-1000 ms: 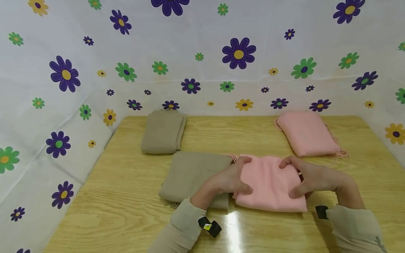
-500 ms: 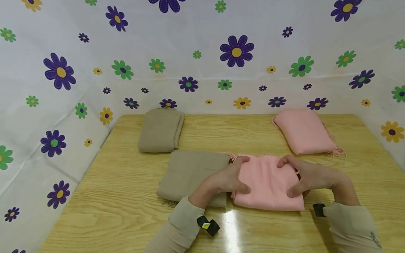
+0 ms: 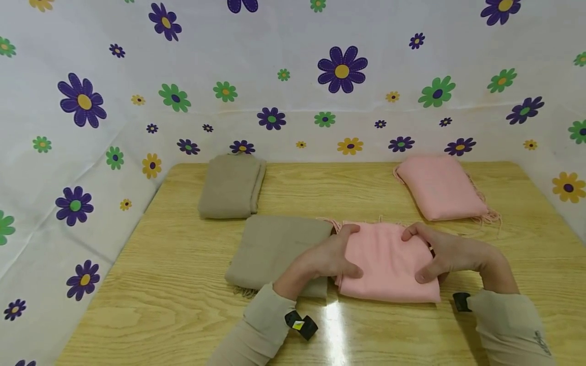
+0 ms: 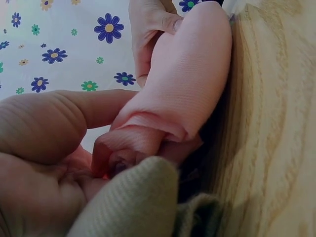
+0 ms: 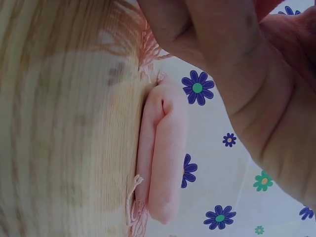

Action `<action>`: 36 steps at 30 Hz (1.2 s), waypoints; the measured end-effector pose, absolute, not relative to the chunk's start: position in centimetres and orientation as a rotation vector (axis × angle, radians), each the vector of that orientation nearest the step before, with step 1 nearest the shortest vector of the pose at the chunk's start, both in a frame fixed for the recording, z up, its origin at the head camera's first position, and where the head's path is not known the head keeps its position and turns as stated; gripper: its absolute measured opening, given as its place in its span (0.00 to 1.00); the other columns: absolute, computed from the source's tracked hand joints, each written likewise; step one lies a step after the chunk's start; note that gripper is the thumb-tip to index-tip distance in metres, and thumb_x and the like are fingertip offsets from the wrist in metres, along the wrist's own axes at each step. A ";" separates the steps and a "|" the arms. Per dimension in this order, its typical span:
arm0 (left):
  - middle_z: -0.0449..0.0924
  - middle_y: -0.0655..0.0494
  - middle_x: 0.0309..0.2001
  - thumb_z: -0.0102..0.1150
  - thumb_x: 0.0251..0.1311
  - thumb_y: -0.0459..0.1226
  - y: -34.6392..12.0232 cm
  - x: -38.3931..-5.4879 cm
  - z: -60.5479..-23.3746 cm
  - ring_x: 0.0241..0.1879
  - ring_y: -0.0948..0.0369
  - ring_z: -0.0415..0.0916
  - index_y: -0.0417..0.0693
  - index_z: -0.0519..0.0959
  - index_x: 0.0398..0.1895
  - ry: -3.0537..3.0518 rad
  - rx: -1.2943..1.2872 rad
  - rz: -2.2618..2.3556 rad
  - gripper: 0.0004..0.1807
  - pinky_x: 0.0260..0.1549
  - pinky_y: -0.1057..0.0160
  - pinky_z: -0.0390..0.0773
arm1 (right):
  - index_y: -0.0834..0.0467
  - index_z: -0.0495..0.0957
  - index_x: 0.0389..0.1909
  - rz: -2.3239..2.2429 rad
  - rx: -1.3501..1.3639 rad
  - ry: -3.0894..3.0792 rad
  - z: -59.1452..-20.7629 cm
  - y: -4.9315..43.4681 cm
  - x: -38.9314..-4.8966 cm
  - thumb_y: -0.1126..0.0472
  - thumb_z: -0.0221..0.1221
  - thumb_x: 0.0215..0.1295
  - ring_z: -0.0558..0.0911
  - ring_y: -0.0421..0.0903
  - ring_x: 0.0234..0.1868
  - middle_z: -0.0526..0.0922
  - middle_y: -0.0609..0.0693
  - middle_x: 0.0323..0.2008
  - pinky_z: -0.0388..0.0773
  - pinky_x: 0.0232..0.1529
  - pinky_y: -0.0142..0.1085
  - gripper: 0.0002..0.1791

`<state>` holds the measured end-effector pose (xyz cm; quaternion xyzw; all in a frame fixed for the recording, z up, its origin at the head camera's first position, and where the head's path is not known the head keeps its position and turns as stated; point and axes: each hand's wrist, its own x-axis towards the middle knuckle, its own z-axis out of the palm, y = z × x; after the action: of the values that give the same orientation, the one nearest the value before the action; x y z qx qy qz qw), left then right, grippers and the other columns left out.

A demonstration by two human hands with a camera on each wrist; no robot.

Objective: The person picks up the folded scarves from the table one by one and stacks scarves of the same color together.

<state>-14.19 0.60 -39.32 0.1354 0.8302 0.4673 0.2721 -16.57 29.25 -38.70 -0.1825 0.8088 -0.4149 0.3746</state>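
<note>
Both hands are on one folded pink cloth [image 3: 386, 264], which sits on the near half of the wooden table [image 3: 160, 295], a little to the 4 o'clock side of the head view's middle. The left hand [image 3: 327, 262] grips it from its 9 o'clock side: two digits show spread well apart over the top face, tips bent in on the fabric, while the rest of the hand is tucked out of sight in that view. The left wrist view shows the cloth's folded edge pinched between its digits. The right hand [image 3: 458, 256] holds the 3 o'clock side in much the same way, one digit over the far part and another lower down, with a fair span between them. Whether the underside of the cloth touches the table, I cannot tell.

At its 9 o'clock lies a beige cloth [image 3: 276, 249], folded and fringed, partly covered by the left hand. A second beige bundle [image 3: 231, 185] rests further off at 10 o'clock. Toward 1 o'clock, beyond the right hand and apart from it, lies another pink bundle [image 3: 441, 188] with fringe along its side. A flowered sheet [image 3: 284, 30] hangs behind at 12 o'clock
</note>
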 end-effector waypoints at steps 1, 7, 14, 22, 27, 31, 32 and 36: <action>0.70 0.38 0.60 0.73 0.47 0.27 0.6 -14.2 -39.3 0.53 0.57 0.70 0.46 0.55 0.74 2.240 0.367 1.251 0.51 0.58 0.59 0.70 | 0.59 0.57 0.60 -1.061 -0.463 2.071 -38.7 29.2 -16.6 0.62 0.72 0.49 0.76 0.52 0.37 0.66 0.63 0.49 0.79 0.30 0.42 0.41; 0.70 0.39 0.61 0.73 0.49 0.28 0.6 -14.0 -39.2 0.54 0.57 0.71 0.46 0.55 0.74 2.257 0.382 1.227 0.51 0.58 0.59 0.70 | 0.60 0.57 0.60 -1.056 -0.461 2.071 -38.7 29.2 -16.5 0.62 0.73 0.49 0.76 0.52 0.36 0.66 0.62 0.48 0.78 0.31 0.41 0.41; 0.70 0.40 0.64 0.72 0.51 0.30 0.7 -13.8 -39.3 0.55 0.58 0.71 0.46 0.54 0.76 2.308 0.415 1.162 0.50 0.57 0.60 0.71 | 0.59 0.57 0.60 -1.047 -0.469 2.073 -38.9 29.2 -16.7 0.61 0.73 0.50 0.76 0.51 0.38 0.66 0.62 0.49 0.77 0.34 0.39 0.41; 0.73 0.40 0.63 0.72 0.54 0.34 0.9 -13.7 -39.1 0.51 0.59 0.73 0.46 0.54 0.76 2.391 0.495 1.033 0.49 0.54 0.61 0.73 | 0.59 0.58 0.60 -1.082 -0.458 2.039 -39.1 29.4 -16.6 0.62 0.73 0.50 0.77 0.50 0.31 0.65 0.63 0.49 0.78 0.28 0.40 0.40; 0.73 0.42 0.64 0.71 0.56 0.35 1.1 -13.6 -38.8 0.52 0.59 0.74 0.46 0.53 0.77 2.430 0.502 0.956 0.48 0.52 0.62 0.74 | 0.58 0.59 0.60 -1.082 -0.450 2.046 -39.2 29.5 -16.7 0.62 0.73 0.50 0.78 0.51 0.31 0.64 0.64 0.51 0.79 0.27 0.42 0.40; 0.69 0.43 0.68 0.70 0.57 0.36 1.2 -13.4 -38.6 0.61 0.56 0.72 0.44 0.53 0.78 2.458 0.495 0.912 0.49 0.58 0.60 0.72 | 0.57 0.60 0.61 -1.078 -0.426 2.055 -39.1 29.4 -16.7 0.62 0.74 0.50 0.78 0.51 0.30 0.64 0.65 0.52 0.80 0.27 0.44 0.41; 0.69 0.42 0.68 0.70 0.57 0.36 1.3 -13.4 -38.6 0.62 0.54 0.72 0.44 0.53 0.78 2.463 0.494 0.909 0.49 0.58 0.60 0.72 | 0.57 0.61 0.61 -1.075 -0.420 2.058 -39.1 29.4 -16.7 0.62 0.74 0.49 0.78 0.51 0.30 0.64 0.65 0.53 0.80 0.27 0.44 0.41; 0.68 0.38 0.68 0.71 0.57 0.37 1.4 -13.3 -38.6 0.66 0.49 0.68 0.42 0.53 0.78 2.491 0.487 0.873 0.49 0.60 0.57 0.71 | 0.56 0.61 0.62 -1.079 -0.377 2.043 -38.8 29.3 -16.5 0.62 0.74 0.50 0.79 0.52 0.30 0.62 0.66 0.55 0.80 0.27 0.46 0.41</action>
<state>-13.26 1.37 -38.61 0.1767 0.9039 0.3167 0.2267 -16.54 29.26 -38.81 -0.1483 0.8036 -0.4246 0.3898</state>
